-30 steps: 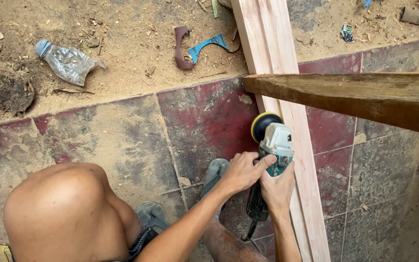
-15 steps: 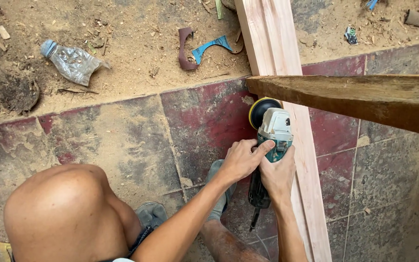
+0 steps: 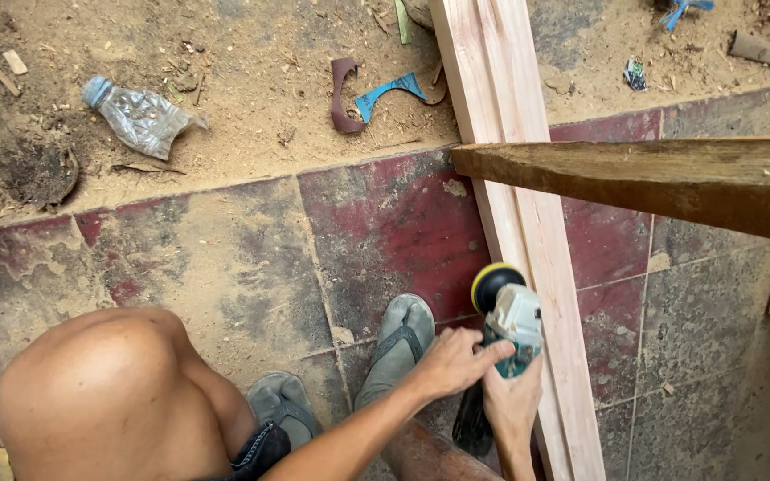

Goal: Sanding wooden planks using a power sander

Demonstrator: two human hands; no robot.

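Note:
A teal and white power sander [image 3: 513,321] with a yellow-rimmed round pad presses against the left side of a long pale wooden plank [image 3: 528,223] that runs from the top of the view to the bottom. My right hand [image 3: 511,399] grips the sander's body from below. My left hand [image 3: 454,361] holds the same tool from the left, fingers over its top. A dark brown wooden beam [image 3: 652,178] crosses above the plank from the right.
My bare knee [image 3: 109,392] fills the lower left, with grey sandals [image 3: 398,334] beside it on red and grey floor tiles [image 3: 225,258]. On sawdust-covered ground beyond lie a crushed plastic bottle [image 3: 140,116] and blue and brown scraps [image 3: 372,89].
The sander has slid down the plank toward me, away from the dark beam, with both hands still on it.

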